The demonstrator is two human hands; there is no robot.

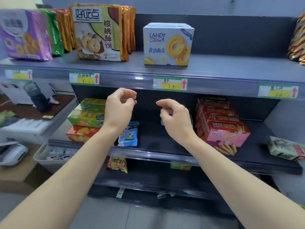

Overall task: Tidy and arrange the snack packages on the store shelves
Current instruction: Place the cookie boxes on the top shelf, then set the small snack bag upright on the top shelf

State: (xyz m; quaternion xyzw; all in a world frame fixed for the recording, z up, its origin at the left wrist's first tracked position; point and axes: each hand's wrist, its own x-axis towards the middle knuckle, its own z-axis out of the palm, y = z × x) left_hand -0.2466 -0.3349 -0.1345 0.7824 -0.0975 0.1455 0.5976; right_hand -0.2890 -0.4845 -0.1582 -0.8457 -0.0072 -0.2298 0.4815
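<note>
Both hands empty, fingers loosely curled: left hand, right hand; raised before middle shelf front edge, likely reaching for blue bag.

Shop, shelves of snack packages, price tags

Standing along the grey metal top shelf, left to right: a purple foil biscuit bag, green and orange foil packs, cream walnut-biscuit packs, white butter-cookie boxes. Resting on the dark middle shelf: stacked green and orange cartons at left, a small blue pouch beside them, red-and-pink wafer-roll boxes at right, a pale green bag far right.
</note>
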